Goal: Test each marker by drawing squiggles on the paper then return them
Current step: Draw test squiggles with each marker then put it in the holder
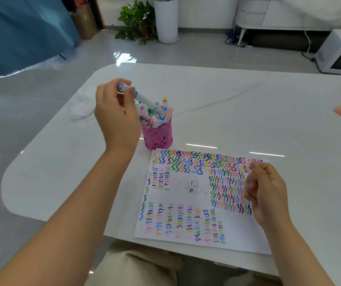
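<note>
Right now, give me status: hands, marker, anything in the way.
Left hand grips blue-capped marker, tilted over pink holder. Right hand curled above paper, nothing seen in it. Holder crowded with other markers; nothing else in the way.

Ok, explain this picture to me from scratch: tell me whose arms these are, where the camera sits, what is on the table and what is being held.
There is no machine here. These are a person's two bare arms, filmed by one wide-angle camera worn on the head and looking forward and down. That is why the arms reach in from the bottom edge.

On the glossy white table stands a pink perforated cup holding capped markers. Nearer the person lies a white sheet of paper covered in rows of coloured squiggles.

The left hand grips a white marker with a blue cap, tilted, its lower end down by the cup's markers. The right hand hovers over the sheet's right side with fingers curled; nothing shows in it.
</note>
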